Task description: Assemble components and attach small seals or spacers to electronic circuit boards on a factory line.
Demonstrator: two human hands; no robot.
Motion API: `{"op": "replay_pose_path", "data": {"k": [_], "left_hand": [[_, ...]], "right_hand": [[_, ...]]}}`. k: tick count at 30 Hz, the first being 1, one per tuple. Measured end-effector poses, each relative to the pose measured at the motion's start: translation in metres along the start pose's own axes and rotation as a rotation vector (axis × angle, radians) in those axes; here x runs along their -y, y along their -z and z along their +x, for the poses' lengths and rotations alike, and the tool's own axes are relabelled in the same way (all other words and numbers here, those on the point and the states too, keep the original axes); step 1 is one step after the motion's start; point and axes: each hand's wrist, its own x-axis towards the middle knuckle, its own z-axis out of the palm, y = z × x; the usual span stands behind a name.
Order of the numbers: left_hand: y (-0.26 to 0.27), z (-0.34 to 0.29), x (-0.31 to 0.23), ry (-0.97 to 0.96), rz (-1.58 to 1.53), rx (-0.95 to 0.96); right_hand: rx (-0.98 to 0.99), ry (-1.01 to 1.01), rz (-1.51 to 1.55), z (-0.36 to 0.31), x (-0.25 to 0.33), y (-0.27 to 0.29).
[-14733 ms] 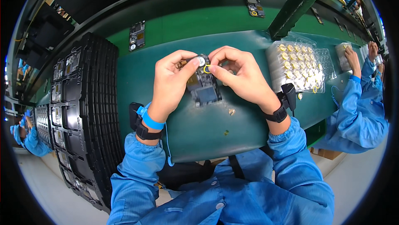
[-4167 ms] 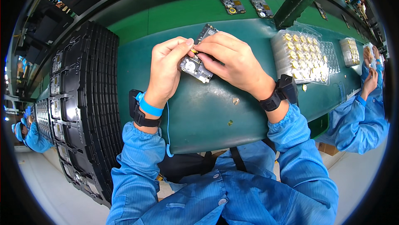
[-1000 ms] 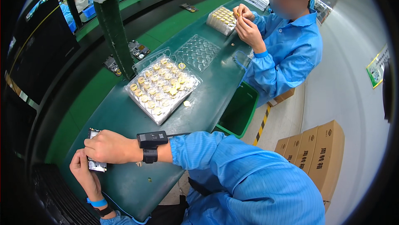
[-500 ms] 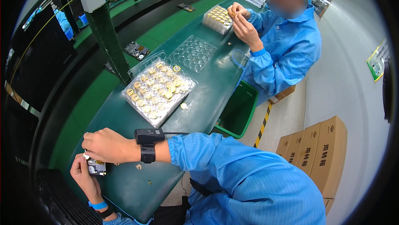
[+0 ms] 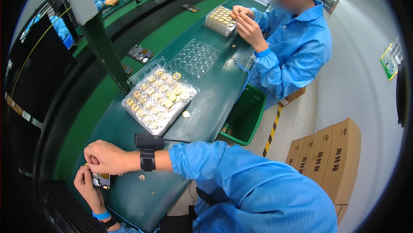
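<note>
Left hand [image 5: 88, 185] grips a circuit board [image 5: 102, 180] at the left end of the table [image 5: 202, 119]. Right hand [image 5: 105, 157] has its fingertips bunched at a small yellow piece [image 5: 86, 164]; can't tell if pinched.

Progress: silver disc [image 5: 95, 182] is on the board, can't confirm fixed; yellow piece not visibly seated. Plenty of yellow discs [image 5: 153, 98] left in the tray stack [image 5: 167, 123] by the table's far edge. Past that edge, another board [image 5: 140, 54] lies on the green strip [image 5: 150, 39].

I am seeing bright light glaring off the clear tray stack [image 5: 165, 123] while the fisheye is bending edges toward blackened corners.
</note>
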Motion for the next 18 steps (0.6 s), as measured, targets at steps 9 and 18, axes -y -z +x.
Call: {"op": "replay_pose_path", "data": {"k": [9, 18], "left_hand": [[0.04, 0.007, 0.054, 0.153, -0.046, -0.026], [-0.029, -0.012, -0.017, 0.343, 0.238, -0.282]], "right_hand": [[-0.223, 0.362, -0.286, -0.009, -0.013, -0.019], [-0.267, 0.408, -0.267, 0.003, -0.027, -0.046]]}}
